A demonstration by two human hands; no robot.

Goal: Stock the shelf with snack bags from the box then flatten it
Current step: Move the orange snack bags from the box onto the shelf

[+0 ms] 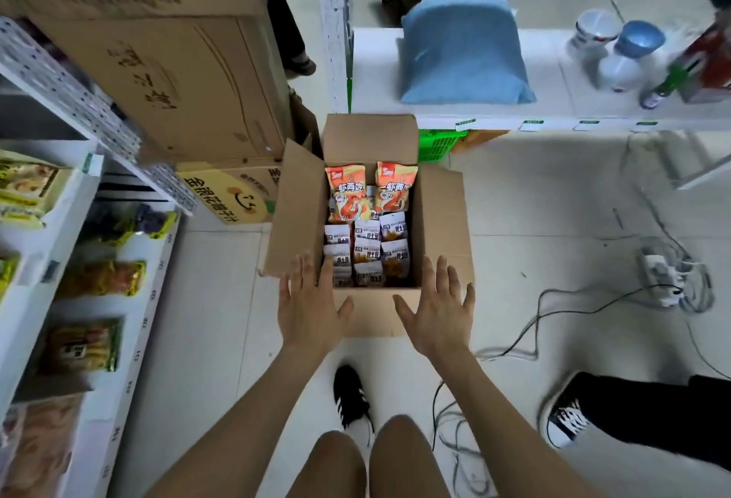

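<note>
Two empty hands, my left hand [310, 309] and right hand [439, 311], fingers spread, hang at the near edge of the box [440, 214] at 12 o'clock, full of snack bags [368, 248]. I'd take the nearest white bags first, for the shelf [162, 260] at 9 o'clock.

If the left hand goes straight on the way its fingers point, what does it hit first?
Most likely the box's left flap, since most fingertips of the left hand overlap its near edge; only the index finger lines up with the white snack bags inside. Height above the flap is unclear.
</note>
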